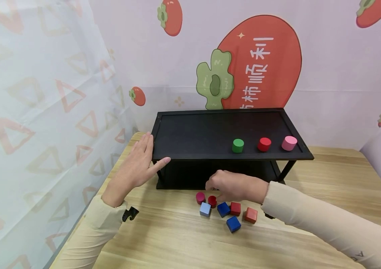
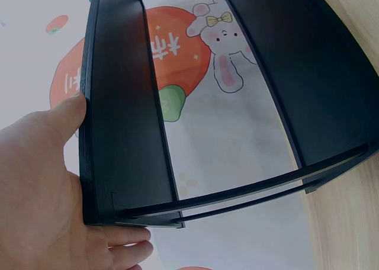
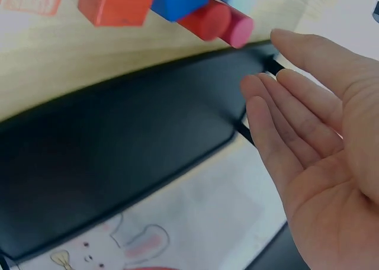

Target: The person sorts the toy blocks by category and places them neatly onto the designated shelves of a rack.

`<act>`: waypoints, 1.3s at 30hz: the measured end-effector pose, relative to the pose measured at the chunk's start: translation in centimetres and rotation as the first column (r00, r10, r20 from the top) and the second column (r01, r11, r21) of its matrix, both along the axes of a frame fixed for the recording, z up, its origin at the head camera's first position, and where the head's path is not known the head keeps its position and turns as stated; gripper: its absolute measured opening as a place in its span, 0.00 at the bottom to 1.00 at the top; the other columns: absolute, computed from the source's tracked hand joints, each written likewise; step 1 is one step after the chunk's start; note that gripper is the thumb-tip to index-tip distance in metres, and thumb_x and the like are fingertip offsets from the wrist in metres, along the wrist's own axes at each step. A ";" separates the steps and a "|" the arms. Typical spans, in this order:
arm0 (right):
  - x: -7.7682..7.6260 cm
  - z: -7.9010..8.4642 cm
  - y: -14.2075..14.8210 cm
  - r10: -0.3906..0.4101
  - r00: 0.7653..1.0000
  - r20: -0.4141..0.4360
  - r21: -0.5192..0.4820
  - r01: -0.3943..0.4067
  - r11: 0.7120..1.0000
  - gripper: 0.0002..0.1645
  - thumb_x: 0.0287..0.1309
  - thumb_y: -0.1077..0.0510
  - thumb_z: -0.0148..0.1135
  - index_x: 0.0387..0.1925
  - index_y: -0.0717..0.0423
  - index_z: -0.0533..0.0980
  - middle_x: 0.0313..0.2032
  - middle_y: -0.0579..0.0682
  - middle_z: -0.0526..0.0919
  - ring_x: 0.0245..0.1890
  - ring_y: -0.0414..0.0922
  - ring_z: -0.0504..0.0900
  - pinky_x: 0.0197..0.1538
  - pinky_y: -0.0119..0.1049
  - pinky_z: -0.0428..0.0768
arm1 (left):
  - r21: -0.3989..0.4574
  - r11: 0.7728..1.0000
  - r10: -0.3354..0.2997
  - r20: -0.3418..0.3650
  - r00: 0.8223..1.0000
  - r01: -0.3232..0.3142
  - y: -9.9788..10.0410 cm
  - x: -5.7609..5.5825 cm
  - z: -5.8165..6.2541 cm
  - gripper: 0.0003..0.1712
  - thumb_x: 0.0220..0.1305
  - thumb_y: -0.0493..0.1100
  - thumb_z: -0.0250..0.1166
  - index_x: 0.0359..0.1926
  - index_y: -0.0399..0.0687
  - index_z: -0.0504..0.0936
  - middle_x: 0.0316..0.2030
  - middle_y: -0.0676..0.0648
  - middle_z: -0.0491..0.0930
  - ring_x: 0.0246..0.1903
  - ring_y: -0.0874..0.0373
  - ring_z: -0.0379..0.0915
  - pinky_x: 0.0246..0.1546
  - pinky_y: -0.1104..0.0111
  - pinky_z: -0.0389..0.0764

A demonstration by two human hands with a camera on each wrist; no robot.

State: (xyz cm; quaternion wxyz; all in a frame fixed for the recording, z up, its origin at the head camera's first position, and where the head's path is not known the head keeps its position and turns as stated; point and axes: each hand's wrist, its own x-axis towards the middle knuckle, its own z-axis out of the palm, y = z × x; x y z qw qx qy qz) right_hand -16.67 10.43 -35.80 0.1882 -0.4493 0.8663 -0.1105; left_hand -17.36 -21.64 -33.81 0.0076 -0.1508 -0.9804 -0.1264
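Observation:
A black two-tier shelf [image 1: 197,134] stands on the table. My left hand [image 1: 133,164] rests on its left end, fingers straight along the edge and thumb near the front corner; the left wrist view shows this palm [image 2: 41,187] against the frame. In front of the shelf, my right hand [image 1: 235,185] hovers over the loose blocks, closest to a red cylinder [image 1: 212,201]. Its fingers [image 3: 296,125] are loosely bent, with nothing between them and the thumb in the right wrist view. Beside the red cylinder are a magenta cylinder [image 1: 200,198] and a light blue cube [image 1: 205,209].
Green [image 1: 238,146], red [image 1: 264,144] and pink [image 1: 289,143] cylinders stand along the shelf top's front right. Two blue cubes [image 1: 233,224], a red cube [image 1: 235,209] and an orange-red cube [image 1: 251,215] lie on the wooden table [image 1: 163,239]. A printed cloth [image 1: 116,41] hangs behind.

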 end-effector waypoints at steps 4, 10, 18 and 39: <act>-0.3 -1.4 -0.2 0.015 1.000 0.005 -0.016 -0.015 1.000 0.14 0.60 0.65 0.77 0.47 0.56 0.87 0.37 0.51 0.88 0.32 0.37 0.81 0.37 0.20 0.83 | 0.000 1.000 0.001 0.002 1.000 -0.001 0.0 0.0 -0.1 0.61 0.76 0.74 0.49 0.84 0.33 0.37 0.85 0.35 0.37 0.86 0.39 0.32 0.86 0.44 0.40; -0.7 -3.1 -0.3 0.009 1.000 0.008 -0.007 -0.009 1.000 0.14 0.61 0.66 0.75 0.47 0.52 0.88 0.43 0.49 0.90 0.36 0.35 0.80 0.45 0.24 0.87 | -0.003 1.000 0.001 0.004 1.000 -0.001 0.1 0.0 -0.1 0.61 0.76 0.74 0.49 0.84 0.33 0.36 0.85 0.35 0.37 0.86 0.40 0.32 0.86 0.45 0.40; -0.8 -4.0 -0.4 -0.001 1.000 -0.019 0.037 0.002 0.999 0.18 0.59 0.64 0.77 0.51 0.50 0.88 0.48 0.47 0.90 0.37 0.35 0.80 0.49 0.27 0.89 | 0.001 1.000 0.004 0.006 1.000 -0.004 0.1 0.0 0.0 0.61 0.77 0.73 0.50 0.84 0.33 0.36 0.85 0.35 0.37 0.86 0.40 0.31 0.86 0.46 0.40; -1.0 -4.8 -0.4 -0.009 1.000 -0.004 0.034 0.009 0.999 0.18 0.60 0.64 0.77 0.52 0.49 0.87 0.46 0.45 0.89 0.36 0.34 0.78 0.45 0.23 0.86 | -0.005 1.000 0.004 0.005 1.000 -0.004 0.0 -0.1 0.1 0.61 0.77 0.74 0.49 0.84 0.33 0.36 0.86 0.35 0.36 0.86 0.40 0.32 0.86 0.46 0.39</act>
